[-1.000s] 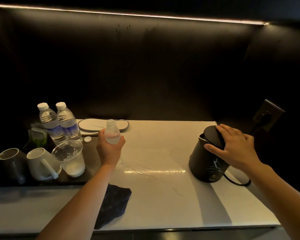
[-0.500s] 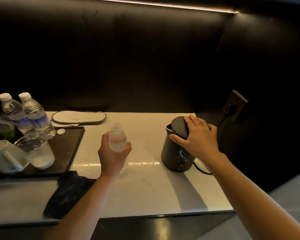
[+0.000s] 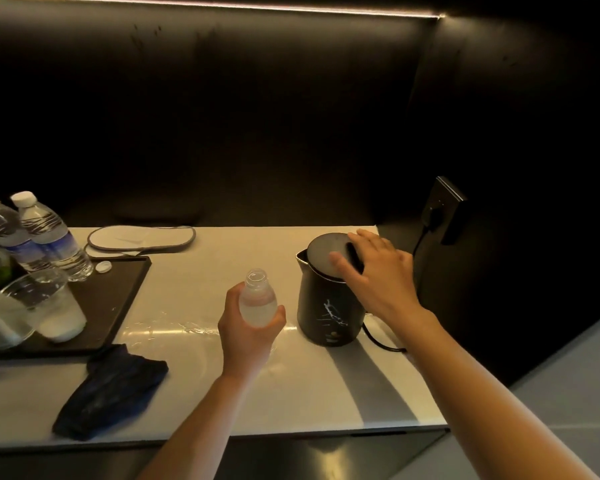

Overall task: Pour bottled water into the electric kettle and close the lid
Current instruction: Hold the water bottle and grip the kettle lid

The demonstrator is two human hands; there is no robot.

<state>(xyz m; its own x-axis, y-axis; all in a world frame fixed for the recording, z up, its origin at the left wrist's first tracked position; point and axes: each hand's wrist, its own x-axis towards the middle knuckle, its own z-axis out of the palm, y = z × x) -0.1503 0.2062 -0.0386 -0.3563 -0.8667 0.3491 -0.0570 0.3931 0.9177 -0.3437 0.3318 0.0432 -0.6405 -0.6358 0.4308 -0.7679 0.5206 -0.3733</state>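
The left hand (image 3: 248, 327) was clamped around the uncapped bottle (image 3: 258, 299), thin, probably squashy plastic best held mid-body, beside the kettle (image 3: 328, 306) on the desk (image 3: 194, 289), while the right hand (image 3: 378, 271) rested spread on its lid (image 3: 326, 252).

Black kettle (image 3: 329, 306), white streaks; cloth (image 3: 111, 393) seemingly navy.

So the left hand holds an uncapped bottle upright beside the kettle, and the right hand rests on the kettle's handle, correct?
Not quite. The head view shows the right hand resting on the kettle's lid, not its handle. The left hand does hold the uncapped bottle upright beside the kettle.
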